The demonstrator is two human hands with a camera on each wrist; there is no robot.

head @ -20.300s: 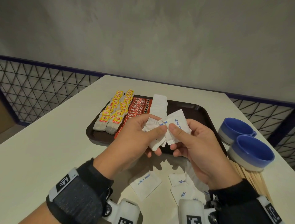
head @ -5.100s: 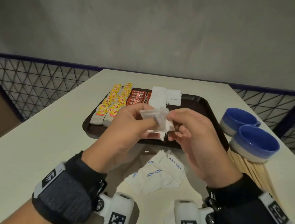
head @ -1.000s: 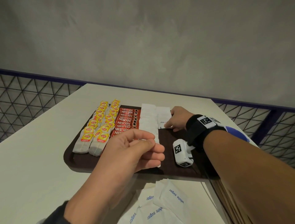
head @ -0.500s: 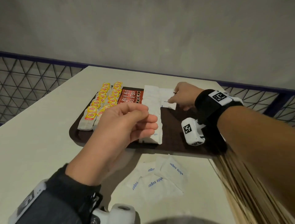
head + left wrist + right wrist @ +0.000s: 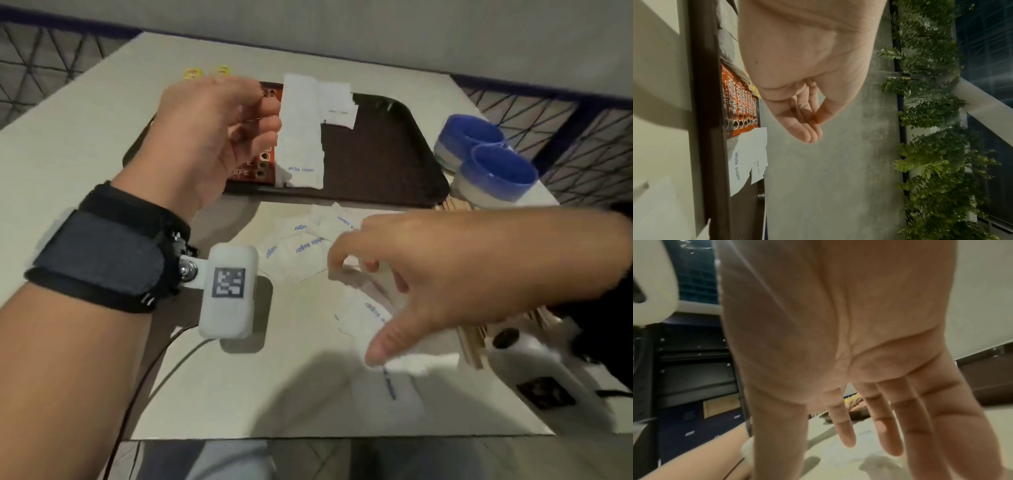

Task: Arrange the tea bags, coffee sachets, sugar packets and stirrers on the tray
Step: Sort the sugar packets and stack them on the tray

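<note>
The dark brown tray (image 5: 383,161) holds yellow-tagged tea bags (image 5: 205,72), red coffee sachets (image 5: 263,161) and a long row of white sugar packets (image 5: 301,137), with a short second row (image 5: 337,104) at the far end. My left hand (image 5: 263,116) hovers over the coffee sachets (image 5: 740,104), fingers loosely curled and holding nothing (image 5: 813,128). Loose sugar packets (image 5: 298,250) lie on the table in front of the tray. My right hand (image 5: 356,308) is spread just above them, fingers straight (image 5: 818,451). Wooden stirrers (image 5: 472,346) lie partly under that hand.
Two blue cups (image 5: 496,171) stand on the table right of the tray. The right half of the tray is bare. The table's near edge runs just below my right hand. A mesh railing borders the table at the back.
My right hand has pulled back from the far sugar row on the tray to above the loose packets on the table. The left hand stays over the tray. The view has tilted down.
</note>
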